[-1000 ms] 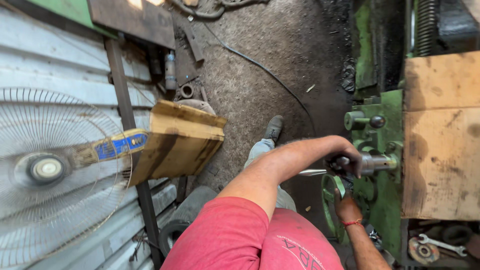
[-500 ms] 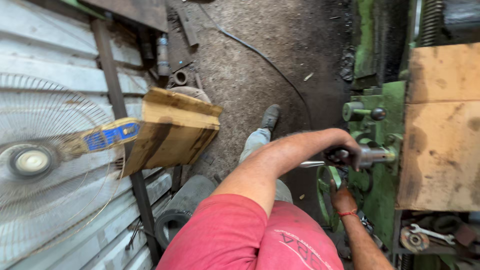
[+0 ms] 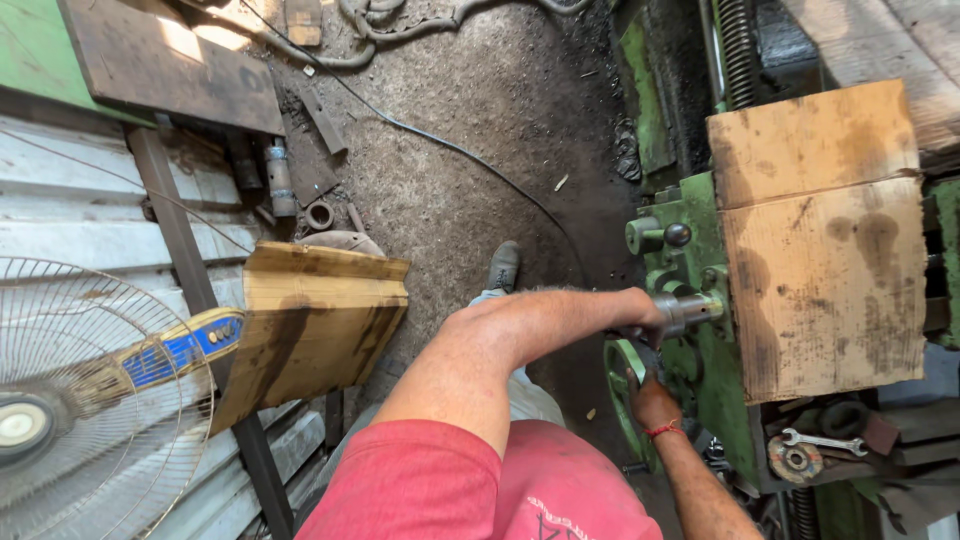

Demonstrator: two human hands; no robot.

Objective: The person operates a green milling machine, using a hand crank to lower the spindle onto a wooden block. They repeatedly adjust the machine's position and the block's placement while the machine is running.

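Note:
My left hand (image 3: 638, 312) reaches across my body and grips the near end of a short steel shaft (image 3: 692, 308) that sticks out of a green machine (image 3: 700, 240). Just below it, my right hand (image 3: 652, 398), with a red thread around the wrist, holds the rim of a green handwheel (image 3: 618, 368) on the same machine. Both hands are closed on these parts. My grey shoe (image 3: 503, 266) stands on the dirt floor beside the machine.
Stained cardboard (image 3: 820, 240) covers the machine top. A wrench (image 3: 825, 440) and a round disc lie on a ledge lower right. At left stand a wire-guard fan (image 3: 60, 400) and a wooden board (image 3: 310, 320). A black cable (image 3: 440, 145) crosses the floor.
Both hands keep their hold on the shaft and the handwheel. The view has shifted a little, so the fan and board now sit lower in the picture.

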